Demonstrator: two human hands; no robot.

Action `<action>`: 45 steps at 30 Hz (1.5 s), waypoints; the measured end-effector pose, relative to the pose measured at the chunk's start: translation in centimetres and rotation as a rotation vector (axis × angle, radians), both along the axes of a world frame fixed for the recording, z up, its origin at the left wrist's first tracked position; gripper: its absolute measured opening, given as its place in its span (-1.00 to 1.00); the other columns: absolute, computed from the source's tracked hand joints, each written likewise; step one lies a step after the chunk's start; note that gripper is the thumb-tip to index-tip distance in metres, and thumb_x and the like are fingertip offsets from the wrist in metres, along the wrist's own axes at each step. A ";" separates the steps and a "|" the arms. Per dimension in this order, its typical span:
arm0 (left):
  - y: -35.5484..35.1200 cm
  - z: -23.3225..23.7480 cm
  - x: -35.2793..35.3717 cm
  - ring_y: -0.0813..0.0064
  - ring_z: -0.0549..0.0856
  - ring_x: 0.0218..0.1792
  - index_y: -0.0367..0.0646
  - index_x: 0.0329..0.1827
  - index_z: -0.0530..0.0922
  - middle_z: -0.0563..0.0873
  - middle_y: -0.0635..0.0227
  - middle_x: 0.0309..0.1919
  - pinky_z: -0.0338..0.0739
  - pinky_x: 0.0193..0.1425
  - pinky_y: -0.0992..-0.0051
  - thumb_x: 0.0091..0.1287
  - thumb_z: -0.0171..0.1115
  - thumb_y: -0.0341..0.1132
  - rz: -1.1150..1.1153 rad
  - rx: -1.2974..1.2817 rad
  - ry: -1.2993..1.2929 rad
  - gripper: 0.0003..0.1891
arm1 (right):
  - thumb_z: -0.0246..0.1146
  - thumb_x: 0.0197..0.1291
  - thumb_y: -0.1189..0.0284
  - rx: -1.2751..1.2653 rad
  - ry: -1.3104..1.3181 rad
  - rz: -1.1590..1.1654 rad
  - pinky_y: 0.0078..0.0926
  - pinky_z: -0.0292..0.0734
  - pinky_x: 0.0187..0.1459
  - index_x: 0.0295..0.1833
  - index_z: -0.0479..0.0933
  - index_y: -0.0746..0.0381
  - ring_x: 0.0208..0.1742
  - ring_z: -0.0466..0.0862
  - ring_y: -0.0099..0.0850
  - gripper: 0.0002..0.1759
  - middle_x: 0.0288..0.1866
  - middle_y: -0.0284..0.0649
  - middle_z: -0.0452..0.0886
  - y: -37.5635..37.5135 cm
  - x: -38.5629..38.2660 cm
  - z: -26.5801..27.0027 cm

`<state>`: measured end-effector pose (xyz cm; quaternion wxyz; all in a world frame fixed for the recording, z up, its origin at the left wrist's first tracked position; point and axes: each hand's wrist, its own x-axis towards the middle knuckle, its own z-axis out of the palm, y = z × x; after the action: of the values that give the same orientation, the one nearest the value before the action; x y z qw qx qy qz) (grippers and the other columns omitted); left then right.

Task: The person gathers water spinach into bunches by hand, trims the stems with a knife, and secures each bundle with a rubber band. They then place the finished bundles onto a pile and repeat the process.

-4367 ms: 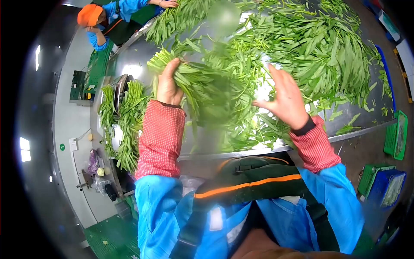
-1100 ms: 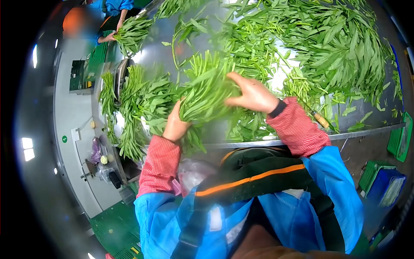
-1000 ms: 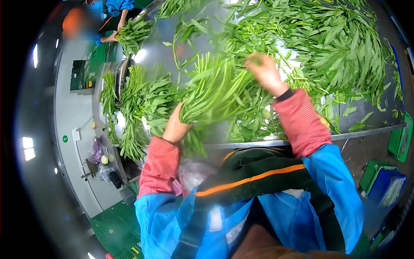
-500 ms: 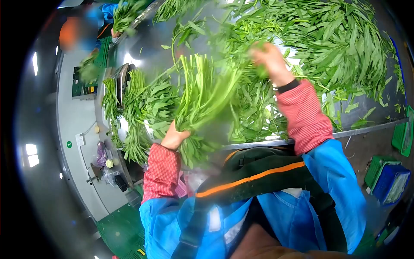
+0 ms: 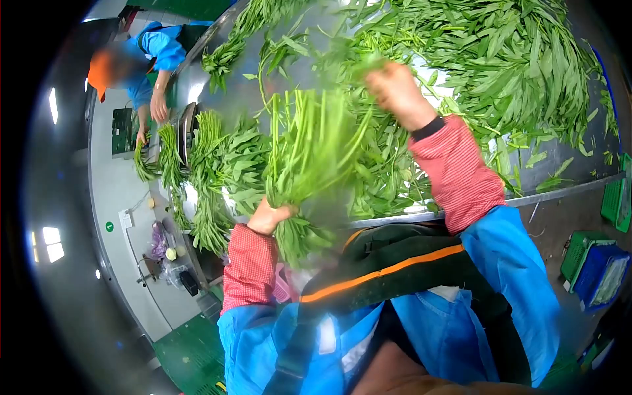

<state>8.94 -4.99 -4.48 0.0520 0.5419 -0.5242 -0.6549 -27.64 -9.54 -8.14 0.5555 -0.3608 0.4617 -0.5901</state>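
My left hand [image 5: 270,217] is wrapped round a bunch of long-stemmed greens [image 5: 299,148], its pale stems pointing up and its leaves hanging below the fist. To the right, over the loose greens, my right hand [image 5: 398,95] has its fingers closed. Blurred green shows at its fingertips, too smeared to make out. A large heap of leafy greens [image 5: 520,66] lies at the back right of the metal table [image 5: 257,92]. Left of my left hand lie sorted bunches [image 5: 207,171] beside each other.
A co-worker [image 5: 161,49] in blue with an orange cap stands at the far left, a hand on a small bunch [image 5: 143,164]. A scale [image 5: 189,128] is near the bunches. Green and blue crates [image 5: 596,280] stand at the right.
My right hand has moved slightly left and up. The co-worker's hands have come down towards the small bunches at the left; the greens held up there before are no longer raised.
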 end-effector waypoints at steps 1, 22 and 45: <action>0.2 -0.2 0.4 0.46 0.60 -0.03 -0.25 0.25 0.41 0.64 0.31 0.01 0.51 0.06 0.42 0.05 0.25 -0.57 0.026 0.030 0.026 -0.40 | 0.20 0.32 0.30 0.020 -0.165 0.022 -0.73 0.28 -0.61 -0.04 0.50 0.34 -0.63 0.33 -0.70 -0.69 -0.55 -0.46 0.41 -0.7 -2.5 -2.1; 2.7 -0.5 0.7 0.42 0.45 -0.21 -0.16 0.11 0.40 0.49 0.34 -0.18 0.37 -0.14 0.39 0.08 0.37 -0.35 0.350 0.242 0.500 -0.49 | 0.21 0.30 0.15 0.224 -0.315 0.164 -0.83 0.20 -0.65 -0.11 0.51 0.26 -0.63 0.35 -0.69 -0.64 -0.44 -0.40 0.51 2.8 -1.7 -6.1; -0.1 3.6 -3.4 0.19 0.51 -0.39 -0.16 0.13 0.50 0.46 0.22 -0.42 0.40 -0.34 0.28 -0.06 0.12 -0.63 -0.515 -1.423 -0.892 -0.43 | 0.13 0.31 0.39 0.017 -0.647 0.181 -0.70 0.33 -0.41 0.05 0.44 0.20 -0.41 0.35 -0.63 -0.76 -0.47 -0.47 0.37 1.8 -4.7 -7.9</action>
<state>5.55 -5.09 -0.88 0.0184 0.4511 -0.8856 0.1089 -32.29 -7.76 -16.01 0.7264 -0.1898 0.2321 -0.6184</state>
